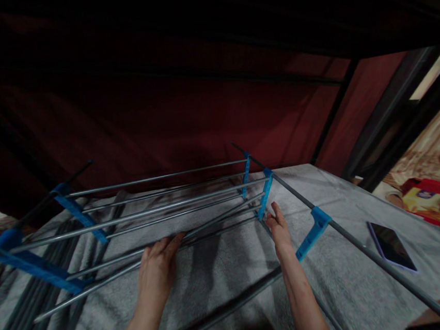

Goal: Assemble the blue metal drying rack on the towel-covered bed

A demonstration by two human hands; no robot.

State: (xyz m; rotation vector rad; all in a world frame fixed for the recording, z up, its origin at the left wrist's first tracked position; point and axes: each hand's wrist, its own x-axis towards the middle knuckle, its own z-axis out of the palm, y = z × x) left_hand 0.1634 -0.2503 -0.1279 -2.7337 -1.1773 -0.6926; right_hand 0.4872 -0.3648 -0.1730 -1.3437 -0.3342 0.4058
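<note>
- While the left hand [157, 264] lies palm down over the front rods [114, 278], its fingertips pointing right along them, its thumb and underside are hidden, so I cannot tell whether it grips them.
- The right hand [278, 229] is just beside the right blue bracket [265, 194], fingers loosely apart with nothing visible between them; whether it touches the bracket is unclear.
- Those rods sit low in the rack [150, 211], on the side nearest the person; their long axis runs sideways, slanting away toward the right.
- What matters in space, I judge, is their right-hand stretch: it leads toward the right blue bracket, where the right hand is nearer, whereas the left hand is around mid-length.
- One rod's left end shows bare, on the person's side of the left blue bracket [39, 265].
- Beneath is a grey cloth [334, 185]; a phone [391, 246] lies on it, right of a dark pole [360, 245], well apart from both hands.
</note>
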